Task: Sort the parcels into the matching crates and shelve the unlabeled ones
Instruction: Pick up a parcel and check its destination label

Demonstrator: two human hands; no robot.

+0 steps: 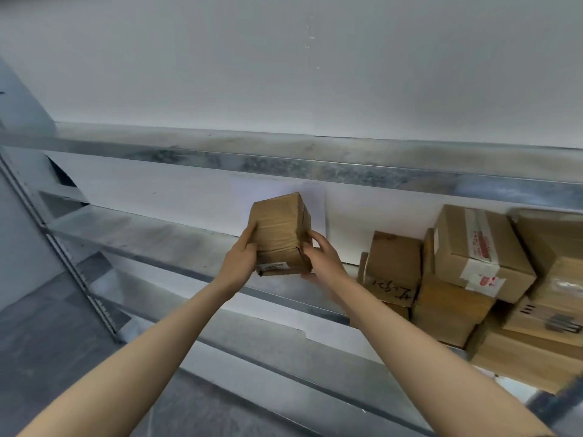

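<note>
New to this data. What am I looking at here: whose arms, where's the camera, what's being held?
There is no machine here: a person works with bare hands, and the single picture comes from a wide-angle camera worn on their head, looking forward and down along both arms.

The left hand and right hand together hold a small brown parcel wrapped in tape, one hand on each side. It has a small white sticker near its lower edge, too blurred to read.

The parcel is held up in front of a grey metal shelf, whose left part is bare. On the right of the shelf sits a stack of cardboard boxes, some with tape and labels, one with handwriting.
</note>
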